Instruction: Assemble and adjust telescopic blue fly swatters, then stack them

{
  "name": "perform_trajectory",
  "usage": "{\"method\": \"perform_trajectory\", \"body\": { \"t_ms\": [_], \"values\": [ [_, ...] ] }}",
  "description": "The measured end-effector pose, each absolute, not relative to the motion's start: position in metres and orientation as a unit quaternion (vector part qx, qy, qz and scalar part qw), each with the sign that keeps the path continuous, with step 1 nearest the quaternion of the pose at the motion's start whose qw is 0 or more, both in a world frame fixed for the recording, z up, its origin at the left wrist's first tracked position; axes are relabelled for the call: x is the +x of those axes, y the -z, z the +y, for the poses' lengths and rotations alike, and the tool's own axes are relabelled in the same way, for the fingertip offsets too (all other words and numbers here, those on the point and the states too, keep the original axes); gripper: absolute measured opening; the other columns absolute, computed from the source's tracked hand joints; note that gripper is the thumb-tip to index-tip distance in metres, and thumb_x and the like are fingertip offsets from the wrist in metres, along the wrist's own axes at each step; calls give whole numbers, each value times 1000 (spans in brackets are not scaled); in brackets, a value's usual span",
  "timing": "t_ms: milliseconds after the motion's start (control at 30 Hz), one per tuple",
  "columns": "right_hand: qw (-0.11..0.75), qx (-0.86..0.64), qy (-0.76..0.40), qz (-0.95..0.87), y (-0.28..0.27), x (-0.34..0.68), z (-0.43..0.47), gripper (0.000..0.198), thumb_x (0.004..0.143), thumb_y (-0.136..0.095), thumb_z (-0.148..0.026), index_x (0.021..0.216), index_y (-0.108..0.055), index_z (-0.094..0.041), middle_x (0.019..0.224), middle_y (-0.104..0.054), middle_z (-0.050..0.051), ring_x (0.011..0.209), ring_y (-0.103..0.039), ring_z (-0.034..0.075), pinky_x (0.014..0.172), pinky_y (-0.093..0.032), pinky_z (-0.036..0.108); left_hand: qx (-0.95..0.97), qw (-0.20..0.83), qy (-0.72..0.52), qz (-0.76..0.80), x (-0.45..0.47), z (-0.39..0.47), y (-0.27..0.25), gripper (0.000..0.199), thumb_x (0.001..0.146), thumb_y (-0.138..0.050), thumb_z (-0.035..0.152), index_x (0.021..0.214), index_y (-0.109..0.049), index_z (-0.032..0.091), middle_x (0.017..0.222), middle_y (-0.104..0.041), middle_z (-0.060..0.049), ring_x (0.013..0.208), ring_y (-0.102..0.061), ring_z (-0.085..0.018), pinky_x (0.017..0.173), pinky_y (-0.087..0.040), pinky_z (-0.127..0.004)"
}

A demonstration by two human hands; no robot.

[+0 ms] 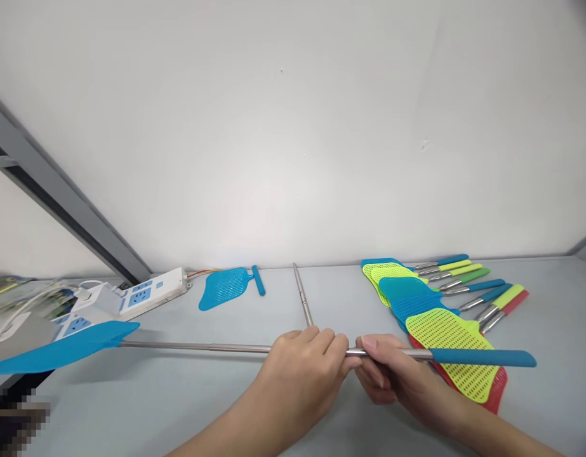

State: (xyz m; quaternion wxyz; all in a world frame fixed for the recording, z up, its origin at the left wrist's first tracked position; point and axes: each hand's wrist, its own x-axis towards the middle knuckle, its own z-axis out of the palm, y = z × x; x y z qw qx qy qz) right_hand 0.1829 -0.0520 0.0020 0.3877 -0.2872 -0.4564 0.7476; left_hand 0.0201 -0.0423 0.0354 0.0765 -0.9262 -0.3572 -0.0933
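Observation:
A blue telescopic fly swatter (235, 348) lies nearly level across the view, its metal rod drawn out long. Its flat blue head is at the far left and its blue grip points right. My left hand (312, 374) is wrapped round the rod near the middle. Just to its right, my right hand (392, 371) pinches the thicker part of the rod near the grip. Behind my left hand, a loose metal telescopic rod (302, 293) rests on the grey table. Left of that rod are a separate blue swatter head (225, 287) and a loose blue handle sleeve (258, 280).
Several short fly swatters (449, 343) in yellow, blue, green and red overlap in a row at the right. A white power strip (154, 293) with plugs and cables sits at the back left. A grey metal frame post (59, 184) slants beside the white wall (293, 127).

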Motion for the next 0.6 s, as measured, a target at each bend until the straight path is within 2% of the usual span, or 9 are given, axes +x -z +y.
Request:
{"method": "perform_trajectory", "body": {
  "t_ms": [200,600],
  "values": [
    [386,-291,-743,-463,1,184,-52,38,83,-34,-36,50,-35,-16,47,-30,-4,44,-26,7,44,-17,24,-925,74,104,-358,21,-43,-32,16,85,-36,24,69,-40,20,60,-50,3,51,-46,-13,45,-25,-24],
    [377,-319,-702,-513,0,186,-50,38,83,-35,-31,48,-35,-16,49,-32,-2,49,-29,8,47,-22,24,-924,77,126,-353,20,-40,-25,19,84,-36,23,66,-36,20,55,-48,4,47,-44,-12,43,-22,-24]
  ]
}}
